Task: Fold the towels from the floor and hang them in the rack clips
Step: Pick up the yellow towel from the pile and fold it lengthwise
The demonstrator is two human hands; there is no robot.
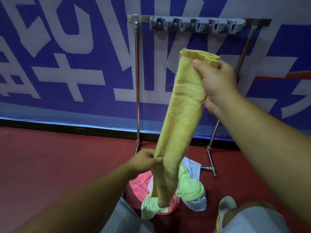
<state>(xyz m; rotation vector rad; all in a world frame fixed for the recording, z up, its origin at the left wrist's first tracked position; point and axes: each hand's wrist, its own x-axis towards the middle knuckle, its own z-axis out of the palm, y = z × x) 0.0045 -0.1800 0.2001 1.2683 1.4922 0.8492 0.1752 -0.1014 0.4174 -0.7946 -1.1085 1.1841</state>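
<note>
1. Right now we are holding the yellow towel (180,125) up in the air in front of the rack (137,81), already folded into a long narrow strip, with its lower end hanging over the pile of towels (188,187) on the red floor (50,157).
2. Our right hand (217,81) is gripping the top end, thumb pressed across the front and the other fingers curled behind the bunched edge.
3. Our left hand (144,159) is pinching the left edge lower down, thumb against curled fingers.
4. We are judging the fold as nearly ready; to do it well we are pulling gently between the two hands so the layers lie flat and the edges line up.
5. We are keeping the top end tight and compact, since a thick loose bunch will likely slip out of a clip.
6. We are aiming that end at the grey clips (196,26) on the rack's top bar, all of which look free.
7. We are watching that the hanging end does not drag over the pile.
</note>
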